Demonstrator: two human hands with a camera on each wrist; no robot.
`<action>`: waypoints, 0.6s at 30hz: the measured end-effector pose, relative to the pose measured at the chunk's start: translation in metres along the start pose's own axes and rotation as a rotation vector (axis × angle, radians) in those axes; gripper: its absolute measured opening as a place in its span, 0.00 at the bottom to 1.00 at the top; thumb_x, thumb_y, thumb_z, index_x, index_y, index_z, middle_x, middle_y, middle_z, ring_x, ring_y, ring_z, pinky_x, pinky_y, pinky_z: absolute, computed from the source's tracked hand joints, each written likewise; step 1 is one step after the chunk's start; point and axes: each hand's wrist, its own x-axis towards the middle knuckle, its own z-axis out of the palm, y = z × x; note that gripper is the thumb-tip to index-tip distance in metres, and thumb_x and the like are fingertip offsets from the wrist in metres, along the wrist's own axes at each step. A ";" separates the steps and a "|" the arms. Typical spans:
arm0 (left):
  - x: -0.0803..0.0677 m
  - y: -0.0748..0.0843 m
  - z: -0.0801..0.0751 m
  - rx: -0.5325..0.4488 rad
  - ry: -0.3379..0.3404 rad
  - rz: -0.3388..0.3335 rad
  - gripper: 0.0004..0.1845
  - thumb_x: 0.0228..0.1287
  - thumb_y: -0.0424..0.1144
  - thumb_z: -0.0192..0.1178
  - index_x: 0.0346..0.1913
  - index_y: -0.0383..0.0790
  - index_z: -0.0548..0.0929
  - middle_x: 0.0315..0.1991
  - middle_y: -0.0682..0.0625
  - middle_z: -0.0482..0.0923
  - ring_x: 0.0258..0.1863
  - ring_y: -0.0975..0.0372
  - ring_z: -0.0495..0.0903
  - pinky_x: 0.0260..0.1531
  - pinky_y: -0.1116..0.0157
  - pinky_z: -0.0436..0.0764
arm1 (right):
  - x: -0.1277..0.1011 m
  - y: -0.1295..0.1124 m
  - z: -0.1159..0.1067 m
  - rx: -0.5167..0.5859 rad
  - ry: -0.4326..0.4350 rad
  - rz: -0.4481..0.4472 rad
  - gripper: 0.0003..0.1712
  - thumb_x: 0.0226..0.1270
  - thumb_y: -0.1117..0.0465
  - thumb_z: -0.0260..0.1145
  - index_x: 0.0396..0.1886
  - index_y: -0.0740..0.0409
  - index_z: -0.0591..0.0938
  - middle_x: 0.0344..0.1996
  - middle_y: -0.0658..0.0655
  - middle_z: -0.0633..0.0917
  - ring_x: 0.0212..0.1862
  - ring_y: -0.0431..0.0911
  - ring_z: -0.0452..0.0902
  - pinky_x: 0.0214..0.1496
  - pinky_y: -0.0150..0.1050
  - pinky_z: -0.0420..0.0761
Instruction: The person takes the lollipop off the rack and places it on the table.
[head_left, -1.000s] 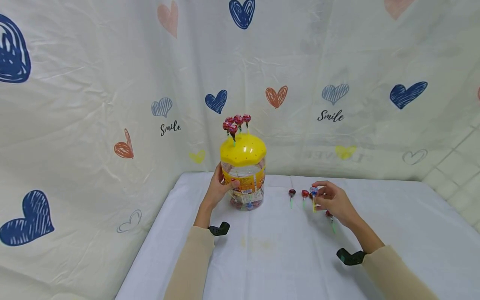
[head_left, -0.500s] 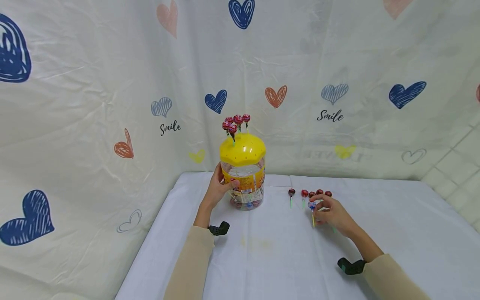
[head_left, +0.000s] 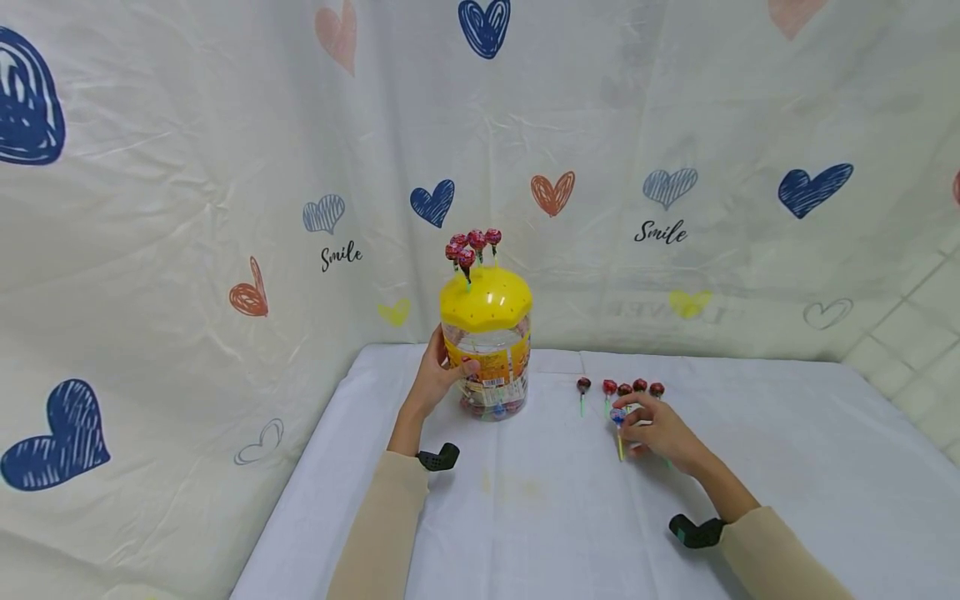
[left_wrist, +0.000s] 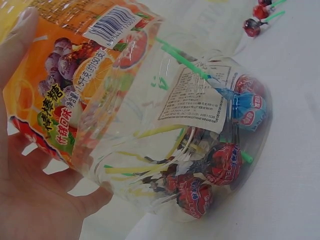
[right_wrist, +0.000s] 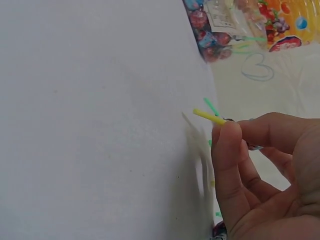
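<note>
My left hand [head_left: 435,375] grips the side of a clear plastic candy jar [head_left: 495,392], which stands on the white-covered table. Its scalloped yellow lid [head_left: 487,304] is dotted with small holes, and several red lollipops [head_left: 477,240] stick up from the left part of it. More wrapped lollipops [left_wrist: 225,162] lie inside the jar's bottom in the left wrist view. Between thumb and fingertips, my right hand [head_left: 663,433] pinches a lollipop with a blue wrapper [head_left: 618,416]. In the right wrist view its yellow stick [right_wrist: 207,116] pokes out past the thumb.
Several red lollipops with green sticks lie in a row right of the jar, the leftmost lollipop [head_left: 583,385] apart from the others; my right hand partly covers some. The white tablecloth [head_left: 555,517] reaches back to a heart-printed curtain [head_left: 600,275].
My right hand has moved toward me and slightly left with the blue lollipop, uncovering red lollipops behind it. The left hand and jar stay in place.
</note>
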 end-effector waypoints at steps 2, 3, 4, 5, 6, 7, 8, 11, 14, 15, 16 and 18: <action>0.000 0.000 0.000 0.000 0.000 -0.001 0.46 0.59 0.49 0.67 0.73 0.67 0.50 0.70 0.54 0.63 0.70 0.56 0.64 0.69 0.45 0.65 | -0.001 -0.001 0.000 -0.008 0.003 0.001 0.25 0.63 0.69 0.64 0.60 0.59 0.71 0.39 0.64 0.79 0.34 0.48 0.80 0.32 0.43 0.87; 0.000 0.000 0.000 -0.001 -0.001 -0.001 0.46 0.60 0.48 0.67 0.74 0.66 0.49 0.71 0.54 0.63 0.70 0.56 0.64 0.69 0.45 0.64 | -0.001 -0.002 -0.001 -0.012 0.004 0.002 0.24 0.63 0.69 0.64 0.59 0.59 0.71 0.38 0.64 0.79 0.34 0.49 0.80 0.32 0.43 0.87; 0.000 0.000 0.000 -0.001 -0.001 0.001 0.46 0.60 0.47 0.66 0.74 0.66 0.49 0.71 0.53 0.62 0.71 0.55 0.63 0.69 0.45 0.64 | -0.002 -0.002 -0.001 -0.017 0.008 0.004 0.24 0.63 0.69 0.64 0.59 0.60 0.71 0.38 0.64 0.79 0.34 0.49 0.80 0.32 0.43 0.87; 0.000 0.000 0.001 -0.001 -0.003 0.002 0.46 0.60 0.47 0.66 0.74 0.65 0.49 0.71 0.53 0.62 0.71 0.55 0.63 0.69 0.45 0.63 | -0.003 -0.002 -0.002 -0.026 0.012 0.006 0.24 0.63 0.69 0.64 0.59 0.60 0.71 0.38 0.64 0.79 0.33 0.49 0.80 0.32 0.43 0.87; 0.000 0.000 0.001 -0.002 -0.004 0.003 0.46 0.61 0.46 0.66 0.74 0.65 0.48 0.71 0.52 0.61 0.71 0.53 0.62 0.70 0.44 0.62 | -0.004 -0.002 -0.003 -0.039 0.015 0.007 0.24 0.63 0.69 0.63 0.59 0.60 0.72 0.37 0.64 0.79 0.33 0.48 0.79 0.32 0.43 0.87; 0.000 0.000 0.001 -0.001 -0.005 0.005 0.46 0.61 0.46 0.66 0.74 0.64 0.48 0.71 0.52 0.61 0.72 0.53 0.61 0.70 0.44 0.62 | -0.004 -0.002 -0.003 -0.052 0.016 0.010 0.23 0.63 0.68 0.63 0.59 0.60 0.72 0.37 0.63 0.79 0.33 0.48 0.79 0.32 0.43 0.86; 0.001 0.000 0.000 -0.004 -0.007 0.006 0.46 0.61 0.46 0.65 0.75 0.64 0.48 0.72 0.52 0.61 0.72 0.52 0.60 0.70 0.44 0.61 | -0.005 -0.001 -0.004 -0.066 0.017 0.014 0.23 0.64 0.68 0.63 0.59 0.59 0.72 0.37 0.63 0.80 0.33 0.48 0.79 0.32 0.42 0.86; 0.001 0.000 0.000 -0.017 -0.011 0.007 0.45 0.61 0.46 0.66 0.74 0.66 0.49 0.72 0.52 0.61 0.72 0.50 0.60 0.70 0.44 0.61 | -0.007 0.001 -0.006 -0.088 0.022 0.043 0.22 0.64 0.66 0.64 0.58 0.57 0.73 0.36 0.61 0.80 0.34 0.47 0.79 0.33 0.41 0.86; 0.001 0.000 0.000 -0.027 -0.008 0.004 0.45 0.60 0.46 0.67 0.73 0.69 0.50 0.70 0.53 0.62 0.72 0.52 0.61 0.70 0.45 0.62 | -0.008 0.002 -0.009 -0.109 0.012 0.052 0.23 0.64 0.65 0.65 0.58 0.57 0.73 0.36 0.60 0.80 0.34 0.47 0.78 0.34 0.40 0.86; 0.000 0.000 0.000 -0.027 -0.007 0.005 0.44 0.59 0.47 0.67 0.72 0.69 0.51 0.70 0.54 0.63 0.71 0.53 0.62 0.70 0.45 0.62 | -0.009 0.002 -0.009 -0.110 0.013 0.057 0.23 0.64 0.65 0.65 0.58 0.56 0.73 0.36 0.60 0.80 0.34 0.47 0.78 0.33 0.40 0.86; 0.000 0.000 0.000 -0.025 -0.005 0.006 0.44 0.59 0.47 0.67 0.72 0.70 0.52 0.69 0.54 0.64 0.70 0.55 0.63 0.70 0.45 0.62 | -0.009 0.003 -0.010 -0.118 0.008 0.053 0.23 0.64 0.64 0.65 0.59 0.57 0.73 0.36 0.59 0.80 0.34 0.47 0.78 0.33 0.40 0.86; 0.000 -0.001 0.000 -0.019 -0.003 0.006 0.44 0.59 0.47 0.67 0.72 0.70 0.52 0.69 0.55 0.64 0.70 0.56 0.64 0.70 0.45 0.62 | -0.010 0.003 -0.011 -0.135 0.005 0.043 0.24 0.64 0.64 0.65 0.59 0.58 0.72 0.35 0.59 0.81 0.34 0.47 0.78 0.32 0.40 0.85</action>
